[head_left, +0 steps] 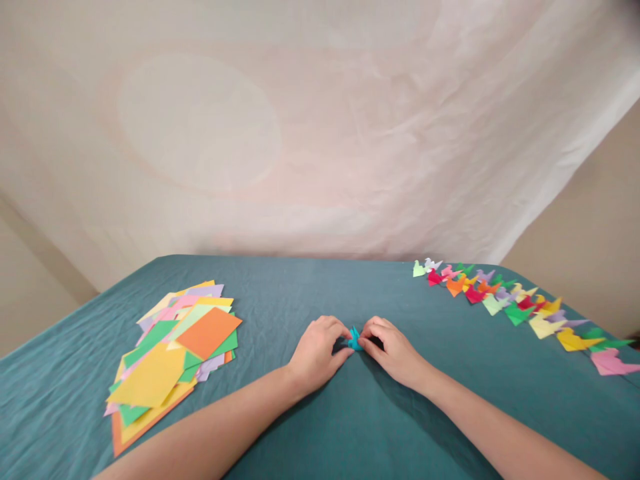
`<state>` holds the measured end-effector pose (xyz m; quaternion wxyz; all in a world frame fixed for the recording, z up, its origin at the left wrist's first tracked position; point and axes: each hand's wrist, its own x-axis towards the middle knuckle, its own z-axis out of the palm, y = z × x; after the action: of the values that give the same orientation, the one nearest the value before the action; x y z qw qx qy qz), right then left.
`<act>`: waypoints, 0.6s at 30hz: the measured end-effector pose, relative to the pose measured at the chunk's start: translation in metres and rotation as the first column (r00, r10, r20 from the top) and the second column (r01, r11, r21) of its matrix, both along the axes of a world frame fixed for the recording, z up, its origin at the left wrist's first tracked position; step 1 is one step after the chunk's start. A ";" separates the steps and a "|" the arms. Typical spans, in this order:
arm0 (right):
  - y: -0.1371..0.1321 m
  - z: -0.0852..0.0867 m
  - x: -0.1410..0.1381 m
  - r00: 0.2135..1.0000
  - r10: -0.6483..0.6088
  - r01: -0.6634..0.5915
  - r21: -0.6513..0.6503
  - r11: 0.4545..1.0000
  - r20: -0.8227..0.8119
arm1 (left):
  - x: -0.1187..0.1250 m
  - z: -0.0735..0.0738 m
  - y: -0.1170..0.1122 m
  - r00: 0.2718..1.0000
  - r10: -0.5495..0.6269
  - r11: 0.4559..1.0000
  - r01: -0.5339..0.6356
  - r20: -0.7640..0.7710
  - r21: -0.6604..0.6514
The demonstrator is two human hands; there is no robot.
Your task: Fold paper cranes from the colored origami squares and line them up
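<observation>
A small blue folded-paper bird point(355, 339) is held between my two hands, just above or on the cloth near the middle of the table. My left hand point(320, 352) pinches its left side with thumb and forefinger. From the other side, my right hand point(393, 350) grips it between thumb and fingertips. Pointed folds stick up between the fingers, while parts of the bird are covered by them.
On the left lies a loose pile of coloured paper sheets point(207, 333). Several finished paper birds point(495, 303) stand in rows along the right edge. A teal cloth point(280, 287) covers the table, and a pale sheet point(320, 133) hangs behind.
</observation>
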<state>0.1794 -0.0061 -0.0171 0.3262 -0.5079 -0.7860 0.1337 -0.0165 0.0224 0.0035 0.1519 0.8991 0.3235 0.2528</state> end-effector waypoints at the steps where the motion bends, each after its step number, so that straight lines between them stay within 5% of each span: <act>1: 0.000 0.000 0.000 1.000 -0.001 0.001 0.001 1.000 0.002 | -0.001 0.003 -0.002 0.999 -0.024 0.999 0.025 -0.023 0.042; 8: 0.000 -0.002 -0.001 1.000 -0.003 0.004 0.008 1.000 -0.025 | -0.003 0.011 -0.015 0.954 -0.122 0.938 0.201 -0.275 0.282; 18: 0.002 -0.006 0.001 1.000 -0.014 0.015 0.028 1.000 -0.025 | 0.001 0.003 -0.023 0.894 -0.054 0.901 0.235 -0.444 0.364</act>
<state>0.1800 -0.0041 -0.0229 0.3440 -0.5073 -0.7799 0.1267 -0.0150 -0.0005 0.0066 -0.0944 0.9658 0.2193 0.1015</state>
